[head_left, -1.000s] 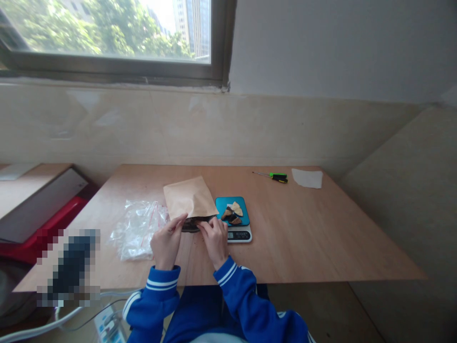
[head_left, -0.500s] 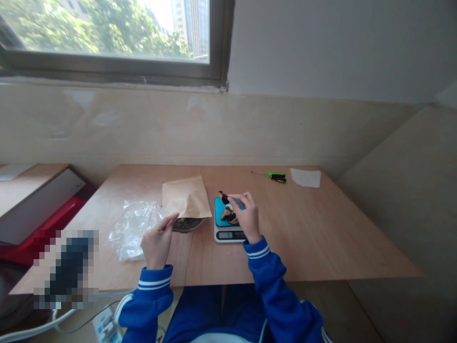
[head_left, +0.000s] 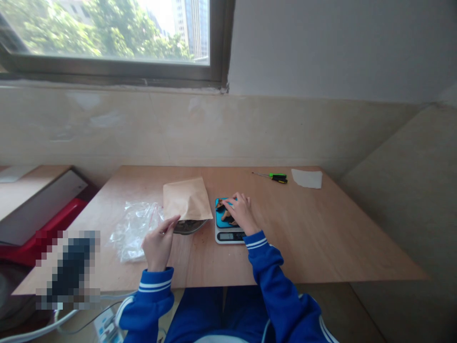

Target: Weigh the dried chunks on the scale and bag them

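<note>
My left hand (head_left: 158, 245) pinches the near edge of a brown paper bag (head_left: 187, 197). Under that edge shows part of a round dish (head_left: 191, 231) with dark bits in it; the rest is covered. My right hand (head_left: 241, 213) reaches over a small kitchen scale (head_left: 218, 238) with a blue top, its thumb and fingertips closed on a dark, curled dried piece (head_left: 220, 205) low over the far left of the platform. Several tan and dark dried pieces (head_left: 227, 216) lie on the platform, partly behind my hand. The scale's display is too small to read.
A crumpled clear plastic bag (head_left: 134, 233) lies left of the paper bag. Toward the back right are a green-and-black screwdriver (head_left: 277, 176), a second dark-handled tool (head_left: 280, 180) and a piece of white paper (head_left: 307, 178). The wooden table (head_left: 321, 238) ends at a wall behind.
My right hand has moved down and slightly left, lowering the dark dried piece from above the scale to its platform. My left hand keeps its pinch on the paper bag.
</note>
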Motion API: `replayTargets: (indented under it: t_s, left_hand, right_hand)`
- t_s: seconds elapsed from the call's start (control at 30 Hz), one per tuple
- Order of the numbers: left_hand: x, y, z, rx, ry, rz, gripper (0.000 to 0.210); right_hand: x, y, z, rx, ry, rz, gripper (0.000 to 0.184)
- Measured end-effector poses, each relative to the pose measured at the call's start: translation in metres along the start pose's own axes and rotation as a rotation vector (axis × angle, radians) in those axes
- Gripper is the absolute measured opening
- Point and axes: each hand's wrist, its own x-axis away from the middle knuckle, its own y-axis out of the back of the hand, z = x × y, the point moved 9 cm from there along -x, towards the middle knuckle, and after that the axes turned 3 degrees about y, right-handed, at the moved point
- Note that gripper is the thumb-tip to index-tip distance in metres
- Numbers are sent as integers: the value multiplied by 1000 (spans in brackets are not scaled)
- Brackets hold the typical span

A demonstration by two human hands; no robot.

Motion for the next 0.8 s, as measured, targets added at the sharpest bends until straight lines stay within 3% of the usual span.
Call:
replayTargets:
  t_s: [0.2,0.3,0.37,0.47,0.53,0.57,0.8]
  left_hand:
    - [1,0,-2,14,1,-4,21]
    - [1,0,-3,23,0,-2,20]
    - [1,-1,-4,27,-5,0,20]
    - [2,-2,-4,19,-2,4,20]
    - [2,-3,-3,7,7,17,21]
    - [2,-4,-2,6,10,25,21]
    - [3,-6,4,77,7,38,21]
  right_hand:
    - [3,44,0,-146,-57,-128,29]
    - [11,64,18,-360,-75,-174,32]
    - [19,67,43,-567,-55,-136,32]
    - [36,48,105,-768,134,113,29]
    - [52,24,142,-761,248,294,26]
    - [57,12,153,-722,265,326,27]
    - [60,-32,158,-427,134,112,39]
